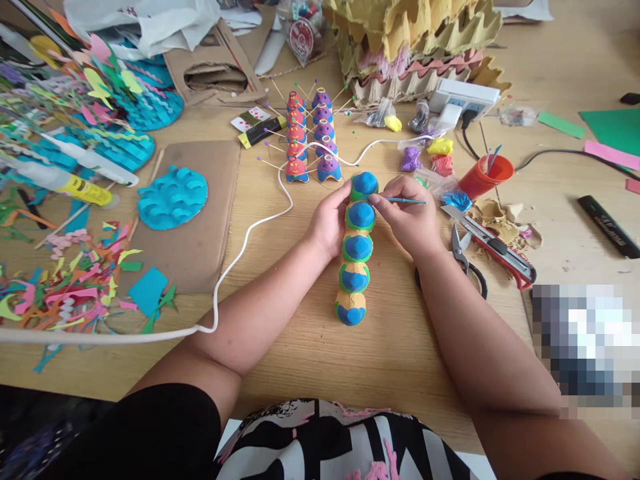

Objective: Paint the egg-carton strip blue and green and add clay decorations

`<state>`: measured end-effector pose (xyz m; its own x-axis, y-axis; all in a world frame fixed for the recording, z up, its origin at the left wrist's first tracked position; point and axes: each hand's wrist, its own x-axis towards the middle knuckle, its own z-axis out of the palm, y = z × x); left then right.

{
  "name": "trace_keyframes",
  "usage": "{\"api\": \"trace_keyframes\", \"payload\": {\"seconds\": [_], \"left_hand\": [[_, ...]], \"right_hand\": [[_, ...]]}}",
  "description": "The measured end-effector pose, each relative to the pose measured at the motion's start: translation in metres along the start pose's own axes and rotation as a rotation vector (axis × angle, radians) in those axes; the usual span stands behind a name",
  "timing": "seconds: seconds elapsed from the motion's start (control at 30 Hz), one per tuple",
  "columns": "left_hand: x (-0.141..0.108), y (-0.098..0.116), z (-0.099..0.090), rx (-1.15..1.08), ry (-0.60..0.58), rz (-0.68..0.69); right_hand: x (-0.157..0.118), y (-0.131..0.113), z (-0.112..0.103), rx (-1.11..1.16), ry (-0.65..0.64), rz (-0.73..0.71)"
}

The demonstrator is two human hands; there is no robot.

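Observation:
A strip of egg-carton cups (357, 248) runs away from me on the table, its bumps capped in blue with green edges and bare tan gaps between. My left hand (327, 223) grips the strip's far end from the left side. Pinched in my right hand (413, 217) is a thin blue stick-like tool (410, 200), its tip at the strip near the farthest cups. Whether that tip touches the clay-like covering is hidden by my fingers. Beyond stand a red strip (296, 137) and a purple strip (325, 133) of finished-looking cups, stuck with pins.
A white cord (245, 247) snakes across the table left of the strip. Right of my right hand lie scissors (460, 250), a utility knife (493, 247) and an orange cup (487, 175). Paper scraps (75, 293) and cardboard (200, 200) cover the left; egg trays (415, 40) are stacked behind.

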<state>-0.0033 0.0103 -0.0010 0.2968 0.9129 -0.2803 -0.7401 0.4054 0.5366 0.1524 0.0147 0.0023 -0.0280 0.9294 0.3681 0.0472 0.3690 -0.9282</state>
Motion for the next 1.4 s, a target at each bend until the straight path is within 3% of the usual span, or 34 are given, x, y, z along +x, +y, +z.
{"api": "trace_keyframes", "payload": {"seconds": [0.2, 0.4, 0.7, 0.93, 1.4], "left_hand": [[0.001, -0.002, 0.002, 0.007, 0.036, 0.001], [0.001, -0.008, 0.005, 0.137, 0.137, 0.12], [0.0, -0.011, 0.002, 0.285, 0.038, 0.266], [0.003, -0.013, -0.002, 0.358, 0.012, 0.289], [0.004, -0.013, -0.001, 0.203, -0.055, 0.191]], "right_hand": [[0.0, -0.001, -0.003, 0.035, -0.047, 0.016], [0.003, 0.008, -0.006, -0.012, -0.028, 0.001], [0.004, 0.016, -0.012, 0.007, -0.02, -0.085], [0.003, 0.012, -0.008, 0.141, -0.102, 0.031], [0.006, 0.012, -0.011, 0.138, -0.097, 0.088]]}}
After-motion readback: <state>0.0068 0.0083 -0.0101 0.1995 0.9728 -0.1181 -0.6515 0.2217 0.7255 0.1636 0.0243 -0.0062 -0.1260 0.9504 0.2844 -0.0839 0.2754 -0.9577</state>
